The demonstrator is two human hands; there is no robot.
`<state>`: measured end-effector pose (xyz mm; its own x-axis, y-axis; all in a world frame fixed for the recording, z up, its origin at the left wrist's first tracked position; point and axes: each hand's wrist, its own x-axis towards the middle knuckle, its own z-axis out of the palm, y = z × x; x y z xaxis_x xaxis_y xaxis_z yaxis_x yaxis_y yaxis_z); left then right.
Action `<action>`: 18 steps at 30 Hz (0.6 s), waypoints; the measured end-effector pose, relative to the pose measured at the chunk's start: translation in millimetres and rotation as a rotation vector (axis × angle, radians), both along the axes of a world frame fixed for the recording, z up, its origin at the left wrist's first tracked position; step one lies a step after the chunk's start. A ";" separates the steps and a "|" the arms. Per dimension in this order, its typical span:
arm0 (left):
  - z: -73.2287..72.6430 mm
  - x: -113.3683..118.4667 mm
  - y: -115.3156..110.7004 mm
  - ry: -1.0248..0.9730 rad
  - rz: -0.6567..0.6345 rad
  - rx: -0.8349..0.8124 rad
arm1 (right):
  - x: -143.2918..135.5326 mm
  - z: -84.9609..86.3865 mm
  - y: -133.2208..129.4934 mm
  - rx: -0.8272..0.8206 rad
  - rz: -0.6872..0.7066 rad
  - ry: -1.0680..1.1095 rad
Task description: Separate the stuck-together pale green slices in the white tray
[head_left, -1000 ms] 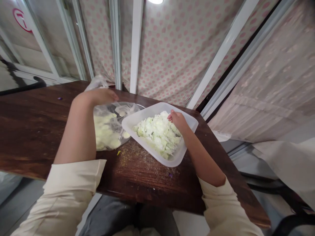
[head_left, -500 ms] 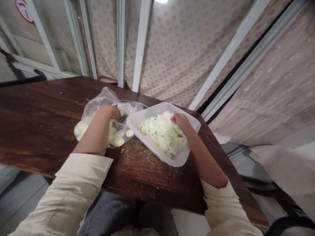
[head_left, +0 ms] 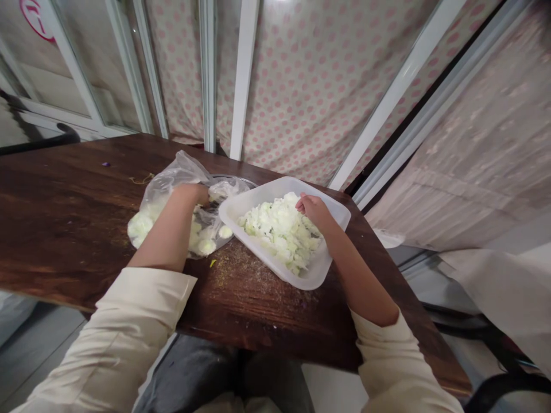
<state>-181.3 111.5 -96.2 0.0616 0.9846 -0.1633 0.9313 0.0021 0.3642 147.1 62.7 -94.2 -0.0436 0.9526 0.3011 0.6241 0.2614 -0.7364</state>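
My left hand (head_left: 200, 195) reaches into a clear plastic bag (head_left: 183, 166) on the left; its fingers are hidden by the wrist and the film. Inside the bag lie several pale rounded pieces (head_left: 206, 246) with yellow-green middles, which look like flower heads. To the right a white plastic tub (head_left: 235, 215) holds a heap of whitish-green petal-like flakes (head_left: 279, 226). Above the far right part of this heap is my right hand (head_left: 312, 207), its fingertips pinched together. Whatever may be between them is too small to make out.
The dark wooden table (head_left: 241, 310) carries yellowish crumbs and a yellow scrap (head_left: 212, 263). A metal rim (head_left: 235, 179) shows behind the bag. String (head_left: 142, 179) and a purple bit (head_left: 105, 164) lie at the far left. Dotted curtains (head_left: 301, 103) hang behind the table.
The view has shifted very slightly. My left hand stays in the bag; my right hand remains pinched over the heap, with its fingertips turned a little.
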 end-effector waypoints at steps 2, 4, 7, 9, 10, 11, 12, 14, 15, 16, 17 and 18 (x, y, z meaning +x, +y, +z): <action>0.0 -0.6 -1.5 0.081 -0.013 -0.111 | -1.2 1.0 -1.4 -0.008 0.008 0.000; -0.1 -6.1 -1.6 0.076 -0.067 -0.124 | -2.0 1.4 -2.1 -0.019 0.012 -0.005; 1.2 -17.3 0.9 0.010 -0.091 -0.116 | -2.3 0.4 -0.7 -0.026 0.011 -0.007; 4.1 -21.7 2.3 -0.031 -0.071 -0.094 | -2.1 -0.7 1.0 -0.019 0.019 -0.004; 6.2 -22.4 2.4 -0.042 -0.066 -0.075 | -2.1 -1.2 1.8 -0.015 0.022 -0.002; 8.9 -22.2 1.8 -0.050 -0.065 -0.057 | -2.0 -1.6 2.5 -0.014 0.024 0.001; 12.1 -21.2 0.5 -0.058 -0.066 -0.036 | -2.0 -2.0 3.1 -0.015 0.026 0.005; 20.6 -18.4 -4.0 -0.060 -0.045 -0.011 | -2.0 -2.4 3.7 -0.017 0.029 0.011; 26.0 -17.1 -7.1 -0.051 -0.029 0.008 | -2.1 -2.5 3.8 -0.017 0.034 0.012; 32.3 -16.1 -10.7 -0.018 -0.006 0.018 | -2.1 -2.6 3.9 -0.015 0.041 0.011; 39.6 -15.3 -14.7 0.004 0.019 0.044 | -2.0 -2.7 4.0 -0.013 0.047 0.011; 47.7 -14.7 -19.2 0.016 0.039 0.093 | -1.9 -2.9 4.0 -0.011 0.050 0.011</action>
<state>-196.0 92.3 -48.5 0.0208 0.9972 -0.0721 0.9370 0.0057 0.3493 145.2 66.7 -97.1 -0.0879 0.9526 0.2912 0.6020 0.2837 -0.7464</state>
